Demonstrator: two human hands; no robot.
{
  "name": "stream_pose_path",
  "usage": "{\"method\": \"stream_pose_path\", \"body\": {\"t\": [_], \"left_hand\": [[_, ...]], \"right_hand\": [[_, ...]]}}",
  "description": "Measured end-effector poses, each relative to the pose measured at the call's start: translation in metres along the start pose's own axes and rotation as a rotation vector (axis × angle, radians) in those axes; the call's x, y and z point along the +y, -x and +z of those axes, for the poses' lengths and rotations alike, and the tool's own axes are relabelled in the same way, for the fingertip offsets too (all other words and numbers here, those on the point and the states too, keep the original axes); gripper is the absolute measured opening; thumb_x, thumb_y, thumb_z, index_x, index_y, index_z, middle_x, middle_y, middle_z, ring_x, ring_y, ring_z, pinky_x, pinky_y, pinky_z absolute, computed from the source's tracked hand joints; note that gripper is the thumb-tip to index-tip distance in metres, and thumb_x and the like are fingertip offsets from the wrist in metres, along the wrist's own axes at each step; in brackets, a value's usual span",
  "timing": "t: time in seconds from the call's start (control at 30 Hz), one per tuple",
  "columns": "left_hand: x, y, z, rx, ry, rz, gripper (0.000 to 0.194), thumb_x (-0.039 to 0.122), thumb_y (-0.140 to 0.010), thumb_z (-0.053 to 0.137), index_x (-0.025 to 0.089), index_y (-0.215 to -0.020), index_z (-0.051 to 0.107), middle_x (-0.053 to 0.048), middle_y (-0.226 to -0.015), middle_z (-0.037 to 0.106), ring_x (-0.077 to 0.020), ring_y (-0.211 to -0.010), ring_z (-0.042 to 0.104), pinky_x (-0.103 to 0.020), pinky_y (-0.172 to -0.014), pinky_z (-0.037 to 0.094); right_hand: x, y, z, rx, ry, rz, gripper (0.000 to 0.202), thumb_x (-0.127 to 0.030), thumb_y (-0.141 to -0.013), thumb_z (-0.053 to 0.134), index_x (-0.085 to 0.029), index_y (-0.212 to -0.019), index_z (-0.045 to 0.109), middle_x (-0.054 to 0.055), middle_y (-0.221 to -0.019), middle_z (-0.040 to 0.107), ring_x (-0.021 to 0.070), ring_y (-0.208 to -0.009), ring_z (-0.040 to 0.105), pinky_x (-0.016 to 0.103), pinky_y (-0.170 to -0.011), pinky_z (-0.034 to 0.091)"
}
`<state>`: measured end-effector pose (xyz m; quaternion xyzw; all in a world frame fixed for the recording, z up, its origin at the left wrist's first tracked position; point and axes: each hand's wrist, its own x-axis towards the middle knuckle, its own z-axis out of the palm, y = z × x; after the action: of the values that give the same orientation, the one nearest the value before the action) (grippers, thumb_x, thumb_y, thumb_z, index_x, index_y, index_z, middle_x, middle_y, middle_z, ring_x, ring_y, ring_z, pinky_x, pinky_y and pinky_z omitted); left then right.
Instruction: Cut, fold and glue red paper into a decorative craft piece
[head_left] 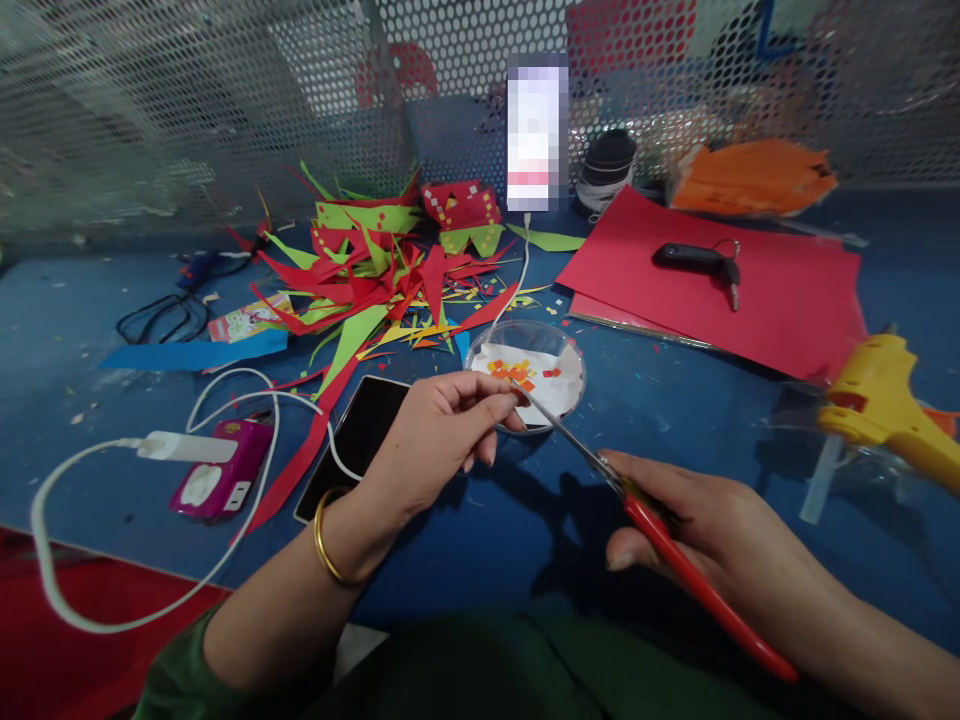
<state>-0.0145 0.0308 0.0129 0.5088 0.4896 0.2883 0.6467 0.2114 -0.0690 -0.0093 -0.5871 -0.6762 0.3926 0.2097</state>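
Observation:
My left hand (450, 430) is pinched at the near edge of a clear round dish (579, 400); what its fingertips hold is too small to make out. My right hand (697, 510) grips red-handled scissors (675, 560), their blades pointing up and left to my left fingertips. Inside the dish, small orange, yellow and red paper pieces (517, 372) lie on white paper. A gold bangle circles my left wrist.
Red and green paper scraps (367, 270) heap behind left. Red sheets (697, 270) carry keys (694, 259) at the right, near a yellow glue gun (874, 395). A dark phone (360, 430), a white cable and a purple box (223, 470) lie left. A lit phone (529, 140) stands behind.

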Motion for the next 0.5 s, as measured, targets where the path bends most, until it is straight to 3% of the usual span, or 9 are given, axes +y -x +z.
{"method": "stream_pose_path", "body": {"t": [0.2,0.5], "left_hand": [[0.0023,0.0001,0.0011,0.052,0.039,0.008,0.024,0.034,-0.090,0.066,0.014,-0.078,0.074,-0.004,-0.075,0.074,-0.0020,-0.040,0.050,-0.014,-0.035,0.031],[0.0031,0.0003,0.0023,0.097,-0.051,-0.029,0.015,0.031,-0.084,0.072,0.016,-0.083,0.073,-0.001,-0.071,0.073,-0.0030,-0.040,0.049,-0.015,-0.036,0.032]], "right_hand": [[0.0002,0.0002,-0.0020,-0.027,-0.028,0.043,0.049,-0.072,-0.086,0.058,-0.024,-0.081,0.062,-0.005,-0.064,0.060,0.0129,-0.053,0.054,0.023,-0.050,0.043],[-0.0001,0.0005,-0.0010,-0.008,0.004,0.030,0.048,-0.072,-0.086,0.058,-0.025,-0.082,0.067,-0.004,-0.065,0.063,0.0138,-0.055,0.057,0.023,-0.050,0.045]]}}
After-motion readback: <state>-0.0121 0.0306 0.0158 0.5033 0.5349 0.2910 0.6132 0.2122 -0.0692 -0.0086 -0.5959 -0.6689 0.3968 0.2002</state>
